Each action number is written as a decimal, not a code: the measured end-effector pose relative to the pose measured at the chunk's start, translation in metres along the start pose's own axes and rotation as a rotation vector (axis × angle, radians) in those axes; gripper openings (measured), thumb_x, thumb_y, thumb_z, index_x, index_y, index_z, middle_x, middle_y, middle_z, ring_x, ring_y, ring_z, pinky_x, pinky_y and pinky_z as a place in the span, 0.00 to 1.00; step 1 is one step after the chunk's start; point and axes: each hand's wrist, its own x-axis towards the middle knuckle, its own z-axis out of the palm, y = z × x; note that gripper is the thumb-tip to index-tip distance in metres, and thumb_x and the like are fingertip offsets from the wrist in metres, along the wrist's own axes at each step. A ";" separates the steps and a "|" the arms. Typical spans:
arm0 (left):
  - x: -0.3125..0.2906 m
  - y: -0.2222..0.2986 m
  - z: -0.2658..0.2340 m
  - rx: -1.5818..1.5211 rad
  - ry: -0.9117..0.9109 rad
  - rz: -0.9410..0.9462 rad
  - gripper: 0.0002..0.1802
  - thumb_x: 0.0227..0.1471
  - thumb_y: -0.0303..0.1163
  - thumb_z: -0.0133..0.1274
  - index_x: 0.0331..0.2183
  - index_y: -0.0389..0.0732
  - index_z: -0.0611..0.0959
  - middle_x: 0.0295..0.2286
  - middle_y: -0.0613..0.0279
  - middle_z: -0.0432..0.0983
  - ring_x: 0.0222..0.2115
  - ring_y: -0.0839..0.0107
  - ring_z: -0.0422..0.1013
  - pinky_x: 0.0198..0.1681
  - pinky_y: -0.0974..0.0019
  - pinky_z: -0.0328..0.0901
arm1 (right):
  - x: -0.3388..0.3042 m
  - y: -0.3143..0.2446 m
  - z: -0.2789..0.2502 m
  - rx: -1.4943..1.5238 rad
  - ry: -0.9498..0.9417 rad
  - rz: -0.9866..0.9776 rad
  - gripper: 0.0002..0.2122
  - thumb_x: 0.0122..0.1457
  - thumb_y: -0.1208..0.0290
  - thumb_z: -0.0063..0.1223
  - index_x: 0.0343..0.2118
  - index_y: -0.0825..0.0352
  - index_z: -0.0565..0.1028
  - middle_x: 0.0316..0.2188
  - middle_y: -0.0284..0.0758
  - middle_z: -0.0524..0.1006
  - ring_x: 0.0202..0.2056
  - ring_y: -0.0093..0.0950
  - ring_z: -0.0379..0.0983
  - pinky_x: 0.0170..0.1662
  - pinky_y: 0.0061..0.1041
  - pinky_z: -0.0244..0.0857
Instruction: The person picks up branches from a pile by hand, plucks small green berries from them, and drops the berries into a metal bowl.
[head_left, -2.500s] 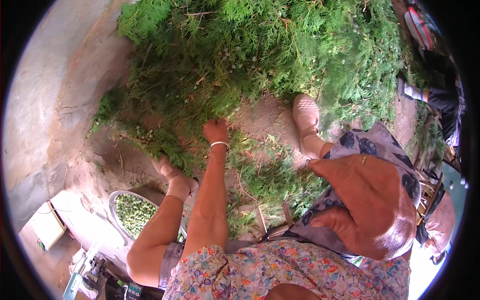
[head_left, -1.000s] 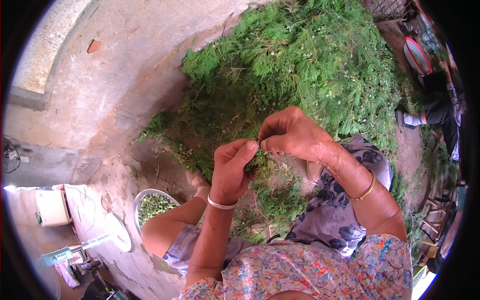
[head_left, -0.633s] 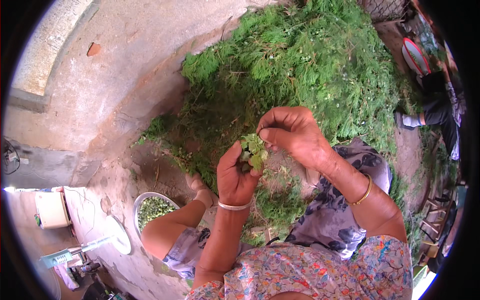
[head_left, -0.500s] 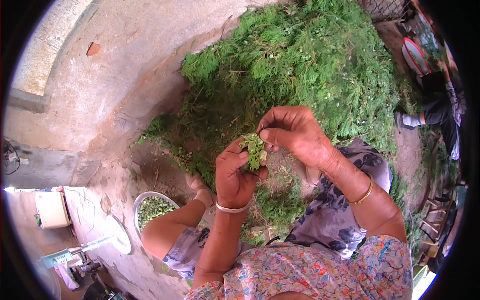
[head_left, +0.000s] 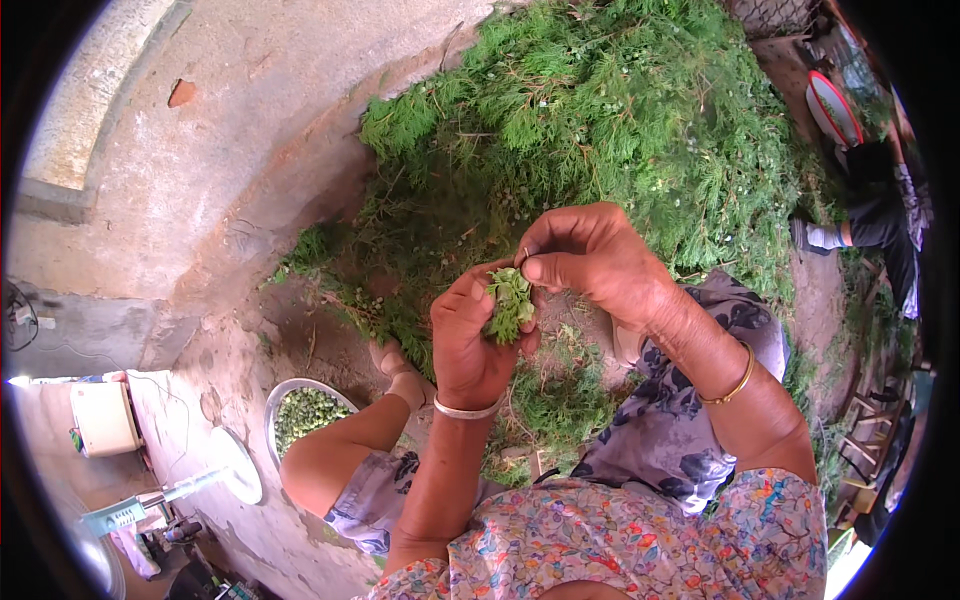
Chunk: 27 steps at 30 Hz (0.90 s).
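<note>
My left hand (head_left: 470,335) is closed round a small green sprig (head_left: 510,303) with scaly, feathery leaves and pale green round bits on it. Thumb and forefinger of my right hand (head_left: 590,265) pinch together at the sprig's upper end, where a thin stem seems to show between the fingertips. Both hands meet above my lap. Beyond them spreads a big heap of cut evergreen branches (head_left: 620,130). Beside my left knee stands a round metal basin (head_left: 272,420) with many small green cones or berries (head_left: 308,415) in it.
Loose green clippings (head_left: 565,400) lie on the ground between my feet. A pedestal fan (head_left: 235,465) is at the lower left, near a worn wall (head_left: 230,130). At the far right, another person's leg (head_left: 875,230) shows near a red-rimmed basin (head_left: 833,108). A wooden stool (head_left: 868,435) stands lower right.
Both hands stay together at the sprig. The right hand has risen slightly, and the sprig is turned a little in the left fingers.
</note>
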 end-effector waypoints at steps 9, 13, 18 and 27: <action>0.002 0.007 0.008 0.092 0.071 -0.130 0.13 0.52 0.31 0.51 0.37 0.31 0.75 0.25 0.50 0.74 0.18 0.70 0.68 0.14 0.72 0.64 | -0.002 0.001 -0.005 -0.243 -0.038 0.008 0.03 0.50 0.83 0.53 0.29 0.74 0.74 0.23 0.31 0.75 0.26 0.18 0.70 0.32 0.18 0.66; 0.001 -0.001 0.013 0.199 0.164 -0.077 0.11 0.54 0.31 0.48 0.36 0.32 0.75 0.23 0.56 0.74 0.18 0.72 0.68 0.14 0.72 0.63 | -0.005 0.007 -0.002 -0.390 0.036 -0.086 0.03 0.49 0.83 0.54 0.27 0.74 0.73 0.22 0.32 0.74 0.26 0.18 0.70 0.30 0.20 0.65; 0.012 -0.009 0.018 -0.112 0.295 -0.130 0.10 0.57 0.32 0.46 0.30 0.34 0.74 0.22 0.60 0.72 0.18 0.75 0.68 0.16 0.73 0.64 | -0.006 0.022 0.005 -1.033 0.287 -0.587 0.04 0.48 0.83 0.54 0.26 0.74 0.70 0.21 0.35 0.73 0.25 0.20 0.70 0.27 0.23 0.63; 0.009 -0.005 0.006 -0.239 0.089 -0.127 0.12 0.52 0.30 0.47 0.36 0.31 0.73 0.26 0.55 0.73 0.23 0.67 0.70 0.19 0.68 0.67 | -0.006 -0.002 0.004 -0.235 0.118 -0.093 0.02 0.53 0.82 0.50 0.29 0.73 0.72 0.23 0.28 0.72 0.28 0.13 0.66 0.30 0.16 0.64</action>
